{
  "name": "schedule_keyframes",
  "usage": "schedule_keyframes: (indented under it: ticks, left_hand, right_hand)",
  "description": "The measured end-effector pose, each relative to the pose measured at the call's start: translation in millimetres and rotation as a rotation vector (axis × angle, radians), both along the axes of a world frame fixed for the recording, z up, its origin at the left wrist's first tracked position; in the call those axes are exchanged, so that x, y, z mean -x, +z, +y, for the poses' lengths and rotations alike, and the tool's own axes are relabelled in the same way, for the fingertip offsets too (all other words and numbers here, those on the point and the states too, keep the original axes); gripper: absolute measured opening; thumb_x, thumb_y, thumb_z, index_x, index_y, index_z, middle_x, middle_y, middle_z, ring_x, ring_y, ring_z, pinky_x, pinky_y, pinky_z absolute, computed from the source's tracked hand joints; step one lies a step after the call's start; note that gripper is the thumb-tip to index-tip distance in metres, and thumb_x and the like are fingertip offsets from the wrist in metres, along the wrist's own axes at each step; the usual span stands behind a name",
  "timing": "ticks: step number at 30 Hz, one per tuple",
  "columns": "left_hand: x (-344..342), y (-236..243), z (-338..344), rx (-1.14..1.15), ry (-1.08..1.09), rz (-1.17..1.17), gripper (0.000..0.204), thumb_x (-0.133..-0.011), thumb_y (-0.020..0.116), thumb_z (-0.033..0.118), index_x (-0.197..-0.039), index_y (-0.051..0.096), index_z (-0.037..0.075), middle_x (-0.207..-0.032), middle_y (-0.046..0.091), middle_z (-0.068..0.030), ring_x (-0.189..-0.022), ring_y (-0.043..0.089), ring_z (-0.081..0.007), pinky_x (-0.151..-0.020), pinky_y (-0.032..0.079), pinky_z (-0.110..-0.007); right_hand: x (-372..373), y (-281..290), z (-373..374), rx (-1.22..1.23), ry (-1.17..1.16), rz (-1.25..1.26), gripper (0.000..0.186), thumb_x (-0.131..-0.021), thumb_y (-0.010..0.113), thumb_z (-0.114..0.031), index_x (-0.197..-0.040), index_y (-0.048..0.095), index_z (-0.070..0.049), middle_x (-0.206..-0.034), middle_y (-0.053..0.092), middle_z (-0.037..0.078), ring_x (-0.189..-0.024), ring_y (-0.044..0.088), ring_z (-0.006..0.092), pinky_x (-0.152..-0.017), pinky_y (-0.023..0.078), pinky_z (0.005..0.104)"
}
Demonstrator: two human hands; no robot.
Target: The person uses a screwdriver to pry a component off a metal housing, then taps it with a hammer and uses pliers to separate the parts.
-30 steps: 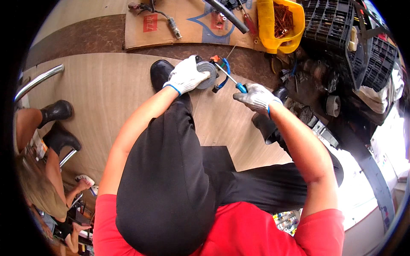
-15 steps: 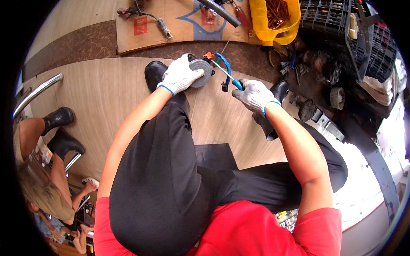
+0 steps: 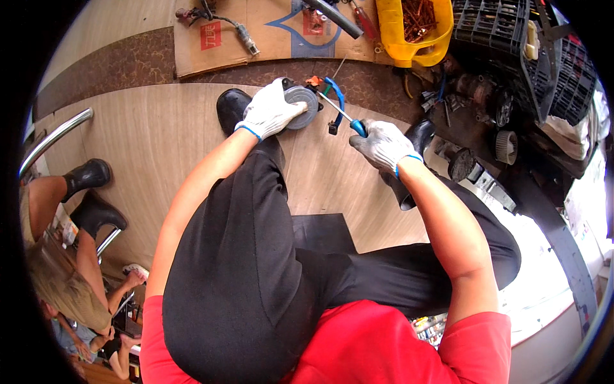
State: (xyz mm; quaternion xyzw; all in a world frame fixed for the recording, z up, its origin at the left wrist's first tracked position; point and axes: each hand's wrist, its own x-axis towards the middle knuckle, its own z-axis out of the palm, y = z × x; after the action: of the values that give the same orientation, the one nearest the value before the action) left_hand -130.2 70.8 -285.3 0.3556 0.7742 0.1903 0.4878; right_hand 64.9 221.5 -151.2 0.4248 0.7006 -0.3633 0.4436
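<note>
Left hand [image 3: 267, 110] curled round grey disc-shaped part [image 3: 302, 106], short of near edge of cardboard [image 3: 208, 63]: probably stiff, lightish; best gripped by rim. Right hand [image 3: 387, 144] closed round screwdriver [image 3: 358, 127] handle.

Gray disc [image 3: 305, 96] pt. hidden by L hand [image 3: 268, 111].

Left hand [image 3: 265, 114]: on the disc [image 3: 300, 107]; just right of your left boot [image 3: 231, 109];
Right hand [image 3: 387, 146]: right of the disc; around the screwdriver [image 3: 359, 128], whose tip is near the disc's far right edge;
Cardboard [image 3: 272, 48]: beyond your hands; cable [image 3: 245, 40] on its left, rod [image 3: 334, 18] over its right;
Container [image 3: 391, 38]: at the cardboard's right end; small parts [image 3: 417, 20] in it;
Crates [image 3: 489, 31]: right of the container;
Co-worker's boots [image 3: 88, 176]: to your left, well apart from your hands
</note>
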Motion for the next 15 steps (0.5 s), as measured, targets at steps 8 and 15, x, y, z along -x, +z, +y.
schedule_keyframes:
  ticks: [8,15]
  left_hand:
    - [-4.6,-2.3,-5.8,-0.087,0.062,0.02,0.072,-0.083,0.081,0.044,-0.137,0.059,0.001,-0.127,0.069,-0.0234,-0.122,0.065,-0.0378,-0.105,0.051,-0.043]
    - [-9.1,-11.9,-10.1,-0.118,0.068,0.101,0.072,-0.084,0.08,0.043,-0.138,0.058,0.0,-0.128,0.068,-0.0239,-0.121,0.065,-0.0382,-0.104,0.052,-0.044]
  right_hand:
    - [11.1,-4.4,-5.0,0.003,-0.06,0.022,0.034,-0.094,0.059,-0.031,-0.091,0.068,0.001,-0.085,0.068,0.027,-0.085,0.069,0.0406,-0.077,0.054,0.0477]
    - [13.7,-5.2,-9.7,0.255,-0.482,-0.008,0.034,-0.092,0.06,-0.028,-0.071,0.061,-0.001,-0.058,0.06,0.012,-0.043,0.053,0.0216,-0.04,0.039,0.0376]
